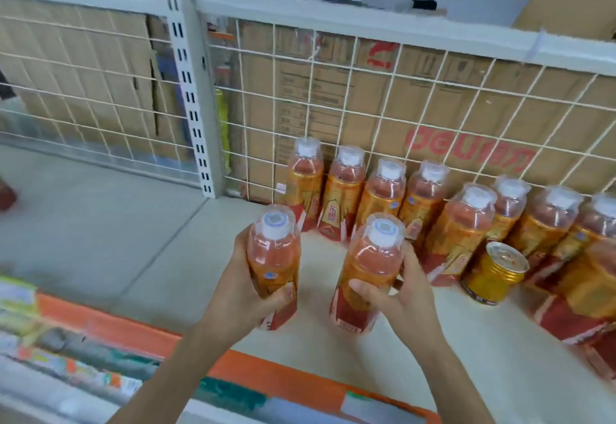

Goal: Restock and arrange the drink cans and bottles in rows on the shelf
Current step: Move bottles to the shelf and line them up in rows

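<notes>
Bright, even light; blurred, warped edges.

Bare left grip [243,290], bare right grip [403,297], two bare forearms [443,367]

Shelf [133,223]: a row of bottles [383,200] stands along the back against the wire grid [366,96], from centre to right. Cardboard boxes [433,106] are behind the grid, with a slotted post [190,90] at its left. A can [493,273] stands before the row, at right. Front centre, side by side: the left bottle [273,257] in the left hand [240,293], the right bottle [370,267] in the right hand [400,297].
</notes>
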The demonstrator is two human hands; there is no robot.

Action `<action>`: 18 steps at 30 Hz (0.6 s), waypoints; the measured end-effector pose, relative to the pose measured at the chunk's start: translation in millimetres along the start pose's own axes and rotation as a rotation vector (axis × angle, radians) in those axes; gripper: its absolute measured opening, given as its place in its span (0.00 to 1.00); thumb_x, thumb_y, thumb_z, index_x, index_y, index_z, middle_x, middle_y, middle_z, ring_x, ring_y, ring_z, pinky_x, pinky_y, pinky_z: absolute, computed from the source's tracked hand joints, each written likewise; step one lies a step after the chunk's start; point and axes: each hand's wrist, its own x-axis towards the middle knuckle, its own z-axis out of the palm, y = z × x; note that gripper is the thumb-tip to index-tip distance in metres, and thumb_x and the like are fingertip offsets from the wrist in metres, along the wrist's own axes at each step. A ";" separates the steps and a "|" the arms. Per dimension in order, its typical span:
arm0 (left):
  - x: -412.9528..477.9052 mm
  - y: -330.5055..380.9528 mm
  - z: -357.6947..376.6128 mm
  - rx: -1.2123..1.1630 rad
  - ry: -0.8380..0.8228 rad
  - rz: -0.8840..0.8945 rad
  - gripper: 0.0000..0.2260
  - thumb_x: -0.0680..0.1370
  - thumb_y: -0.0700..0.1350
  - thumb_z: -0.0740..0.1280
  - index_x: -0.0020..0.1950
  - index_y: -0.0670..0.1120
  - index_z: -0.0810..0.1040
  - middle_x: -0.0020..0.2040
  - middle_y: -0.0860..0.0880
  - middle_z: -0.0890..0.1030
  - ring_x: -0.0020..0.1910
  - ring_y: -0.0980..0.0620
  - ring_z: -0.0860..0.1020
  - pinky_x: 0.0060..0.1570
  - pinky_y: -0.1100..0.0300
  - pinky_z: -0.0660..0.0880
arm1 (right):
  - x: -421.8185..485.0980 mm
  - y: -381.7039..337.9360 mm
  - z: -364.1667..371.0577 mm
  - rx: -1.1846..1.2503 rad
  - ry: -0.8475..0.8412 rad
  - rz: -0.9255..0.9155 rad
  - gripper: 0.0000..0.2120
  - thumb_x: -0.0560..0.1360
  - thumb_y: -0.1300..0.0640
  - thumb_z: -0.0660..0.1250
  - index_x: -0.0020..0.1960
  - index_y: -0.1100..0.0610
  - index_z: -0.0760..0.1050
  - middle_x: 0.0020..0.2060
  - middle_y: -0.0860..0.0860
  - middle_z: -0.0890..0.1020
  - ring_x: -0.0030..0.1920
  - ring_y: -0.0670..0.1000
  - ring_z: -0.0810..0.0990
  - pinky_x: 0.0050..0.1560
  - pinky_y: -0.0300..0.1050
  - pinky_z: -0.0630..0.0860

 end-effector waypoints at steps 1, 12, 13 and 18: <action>0.3 -4.0 -14.7 0.008 0.012 -0.002 0.37 0.62 0.46 0.77 0.59 0.67 0.58 0.56 0.60 0.75 0.54 0.67 0.75 0.44 0.77 0.72 | 3.0 -4.5 14.7 0.010 -0.011 -0.001 0.35 0.60 0.43 0.78 0.63 0.39 0.66 0.54 0.34 0.78 0.53 0.40 0.78 0.55 0.47 0.76; 15.4 -58.9 -175.4 0.091 0.095 -0.003 0.35 0.63 0.41 0.77 0.59 0.61 0.60 0.51 0.62 0.75 0.49 0.71 0.76 0.39 0.78 0.71 | 34.4 -56.9 177.4 0.061 -0.108 -0.017 0.35 0.62 0.48 0.76 0.63 0.38 0.63 0.56 0.37 0.76 0.57 0.40 0.76 0.54 0.38 0.73; 16.9 -62.8 -189.2 0.096 0.103 -0.010 0.35 0.63 0.42 0.76 0.60 0.59 0.60 0.51 0.61 0.75 0.48 0.71 0.76 0.39 0.77 0.72 | 38.1 -61.1 190.9 0.067 -0.124 -0.020 0.35 0.63 0.51 0.76 0.64 0.41 0.63 0.57 0.39 0.76 0.58 0.42 0.76 0.54 0.38 0.74; 16.4 -80.2 -246.0 0.151 0.209 -0.035 0.36 0.62 0.44 0.75 0.64 0.53 0.59 0.52 0.59 0.75 0.48 0.61 0.77 0.44 0.65 0.74 | 57.7 -79.7 254.6 0.103 -0.231 -0.035 0.36 0.65 0.54 0.76 0.66 0.42 0.62 0.60 0.46 0.76 0.59 0.47 0.75 0.55 0.40 0.73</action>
